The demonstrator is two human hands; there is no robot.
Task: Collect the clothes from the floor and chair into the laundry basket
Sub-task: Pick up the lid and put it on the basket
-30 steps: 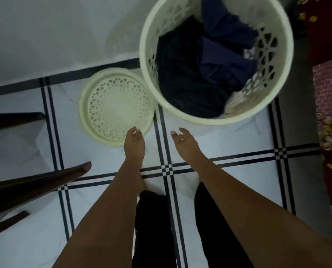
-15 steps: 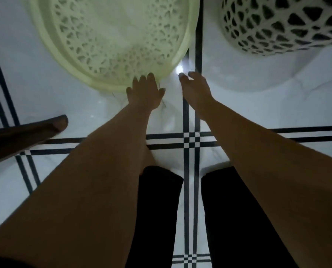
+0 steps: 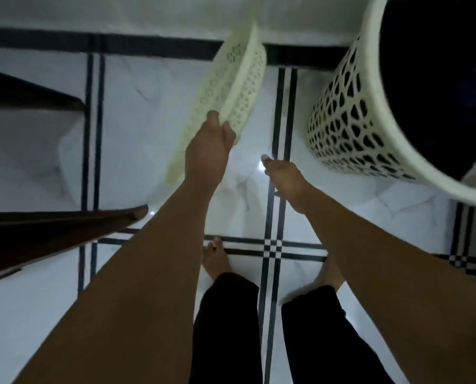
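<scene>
Cream lid [image 3: 231, 87] pinched, tilted, by left hand [image 3: 207, 151]; right hand [image 3: 285, 177] loosely curled, empty.

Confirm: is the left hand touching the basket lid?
Touching. The head view shows the left hand with fingers pinched over the rim of the lid, tilting it up off the floor.

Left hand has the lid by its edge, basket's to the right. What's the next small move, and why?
Probably swing the lid right, over the basket. The left hand pinches its near edge, the lid is tilted, the right hand is empty, and dark clothes already lie inside.
</scene>
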